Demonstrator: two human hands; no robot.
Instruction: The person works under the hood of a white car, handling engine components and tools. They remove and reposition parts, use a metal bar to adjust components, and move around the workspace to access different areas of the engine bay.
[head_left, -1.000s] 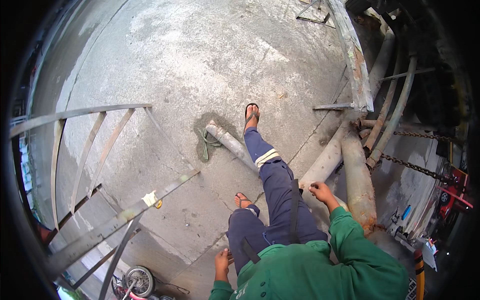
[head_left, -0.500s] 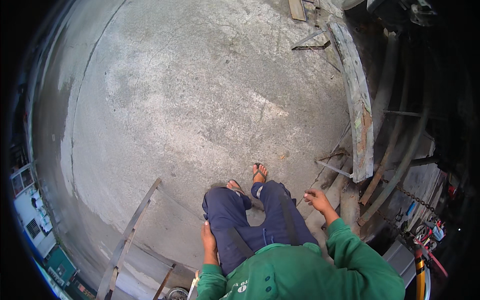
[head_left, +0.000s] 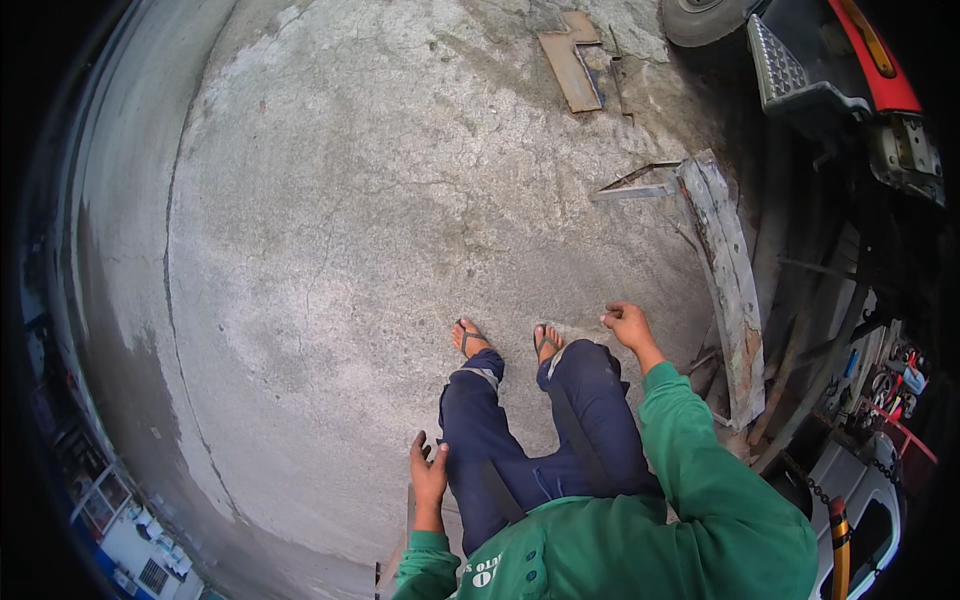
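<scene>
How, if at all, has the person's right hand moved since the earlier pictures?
Yes: forward. Against the grey beam, the right hand was short of the near end; now it is past that end, left of the beam.

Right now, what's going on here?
A person in a green top and sandals is on a concrete floor. The left hand is open beside the left thigh, with nothing visible in it. The right hand is loosely curled, apart from the weathered beam at right; any small thing inside it is hidden.
</scene>
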